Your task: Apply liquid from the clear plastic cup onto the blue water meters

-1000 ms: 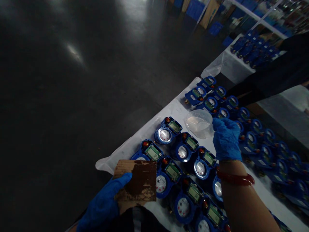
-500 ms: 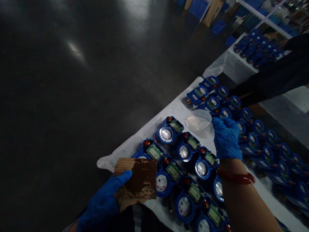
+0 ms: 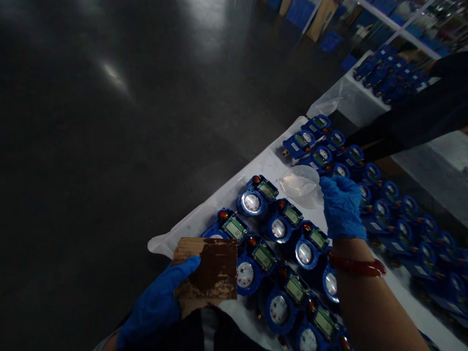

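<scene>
My left hand (image 3: 157,297), in a blue glove, is closed on a torn piece of cardboard (image 3: 208,273) with a dark wet-looking brown patch, the thumb lying on top. My gloved right hand (image 3: 341,204) grips the edge of a translucent plastic cup (image 3: 302,185), tilted, with something clear inside. The cup hangs above the white table, just beyond the nearest rows of blue water meters. One such meter (image 3: 256,197) has its green circuit board, small display and orange-brown round part exposed. The cardboard covers part of another meter (image 3: 234,226).
More blue meters (image 3: 323,158) stand in rows at the far end of the white-covered table (image 3: 268,163) and along its right side. Behind it, a person in dark clothing (image 3: 420,107) is beside another table with meters (image 3: 391,73). Dark floor (image 3: 127,146) lies left.
Almost nothing differs. My right hand and the cup have shifted very slightly left; the left hand keeps the cardboard in place.
</scene>
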Available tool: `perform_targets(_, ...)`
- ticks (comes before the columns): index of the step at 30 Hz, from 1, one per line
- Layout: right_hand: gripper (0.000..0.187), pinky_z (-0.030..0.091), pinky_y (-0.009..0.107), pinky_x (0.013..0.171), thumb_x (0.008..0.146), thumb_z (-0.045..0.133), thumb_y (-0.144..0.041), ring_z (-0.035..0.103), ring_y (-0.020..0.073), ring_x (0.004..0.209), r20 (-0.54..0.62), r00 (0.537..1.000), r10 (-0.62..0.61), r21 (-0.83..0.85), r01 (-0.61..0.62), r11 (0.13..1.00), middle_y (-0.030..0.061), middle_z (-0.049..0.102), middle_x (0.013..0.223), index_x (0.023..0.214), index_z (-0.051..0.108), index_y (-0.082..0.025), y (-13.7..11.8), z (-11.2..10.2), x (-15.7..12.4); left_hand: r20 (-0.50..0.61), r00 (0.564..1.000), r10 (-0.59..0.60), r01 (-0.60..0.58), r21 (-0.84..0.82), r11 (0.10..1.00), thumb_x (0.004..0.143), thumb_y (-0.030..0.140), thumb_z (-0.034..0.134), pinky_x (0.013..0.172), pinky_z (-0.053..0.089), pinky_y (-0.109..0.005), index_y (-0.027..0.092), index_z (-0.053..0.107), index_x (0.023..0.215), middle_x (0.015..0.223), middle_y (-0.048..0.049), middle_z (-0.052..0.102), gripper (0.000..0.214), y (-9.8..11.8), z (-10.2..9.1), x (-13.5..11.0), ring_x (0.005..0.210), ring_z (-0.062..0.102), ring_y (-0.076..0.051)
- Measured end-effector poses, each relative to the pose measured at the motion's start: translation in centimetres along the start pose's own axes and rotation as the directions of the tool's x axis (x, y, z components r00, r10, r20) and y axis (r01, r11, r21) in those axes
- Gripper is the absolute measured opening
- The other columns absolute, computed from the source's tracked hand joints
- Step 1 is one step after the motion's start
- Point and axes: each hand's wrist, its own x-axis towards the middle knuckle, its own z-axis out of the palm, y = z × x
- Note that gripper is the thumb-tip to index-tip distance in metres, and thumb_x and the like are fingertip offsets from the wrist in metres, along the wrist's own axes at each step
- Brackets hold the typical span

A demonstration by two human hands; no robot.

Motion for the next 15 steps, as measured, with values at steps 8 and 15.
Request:
perform_targets(8,0.035,0.029,0.028,0.051,0.052,0.07,-0.054,0.035,0.009,0.052,0.002,1.0,-0.008,-0.025,0.008,1.0,-0.0059,0.044,0.053,0.058,0.052,-0.024,-0.34,-0.16,0.01,0.009,0.999,0.054,-0.054,0.093,0.994,0.057,0.03,0.086,0.117,0.057,-0.058,0.037,0.086,0.105,0.131,-0.0034,0.084,0.049,-0.09,-0.29,0.06,0.13,0.073,-0.045)
perform_targets(15,0.035,0.034,0.029,0.054,0.054,0.071,-0.054,0.038,0.0102,0.054,0.013,0.999,-0.053,-0.024,0.053,0.998,-0.006,0.045,0.054,0.059,0.053,-0.025,-0.51,-0.38,0.14,-0.027,1.0,0.016,-0.016,-0.024,1.0,0.057,0.026,0.084,0.107,0.066,-0.051,0.036,0.086,0.107,0.125,0.0005,0.086,0.051,0.04,0.12,-0.14,0.122,0.079,-0.04)
